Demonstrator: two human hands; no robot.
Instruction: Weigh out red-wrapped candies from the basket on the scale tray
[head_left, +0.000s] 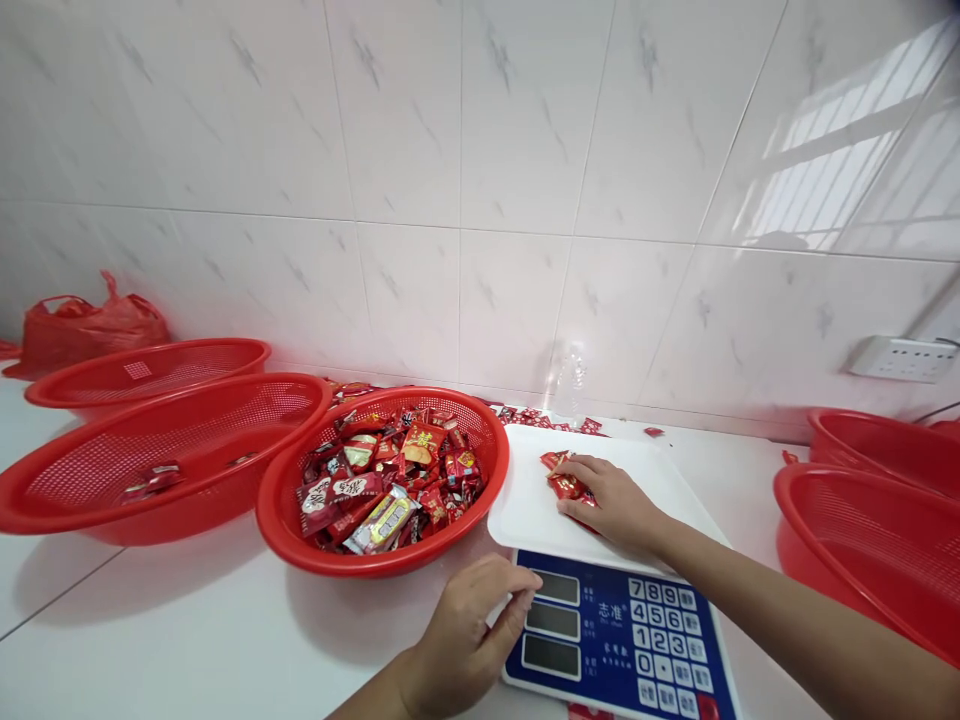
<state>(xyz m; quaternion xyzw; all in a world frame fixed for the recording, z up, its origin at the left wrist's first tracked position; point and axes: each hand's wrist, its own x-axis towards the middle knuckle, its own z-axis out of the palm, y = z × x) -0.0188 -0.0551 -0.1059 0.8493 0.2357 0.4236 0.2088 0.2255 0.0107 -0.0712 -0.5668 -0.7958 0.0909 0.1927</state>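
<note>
My right hand (611, 505) is curled over a few red wrapped candies (564, 480) on the white tray (525, 510) of a weighing scale. Its fingers hide part of them. Lower and to the left, my left hand (476, 630) is loosely bent beside the scale's display, thumb and forefinger a little apart with nothing visible between them. The scale's blue panel (611, 650) has number keys and several dark display windows. Just left of the tray stands a red plastic basket (281, 520) full of mixed wrapped candies (390, 470).
A larger red basket (45, 510) at left holds a few candies; another basket (247, 350) stands behind it, near a red plastic bag (90, 325). Loose candies (525, 415) and a clear bottle (571, 385) lie along the wall. More red baskets (795, 500) stand at right, below a power strip (900, 358).
</note>
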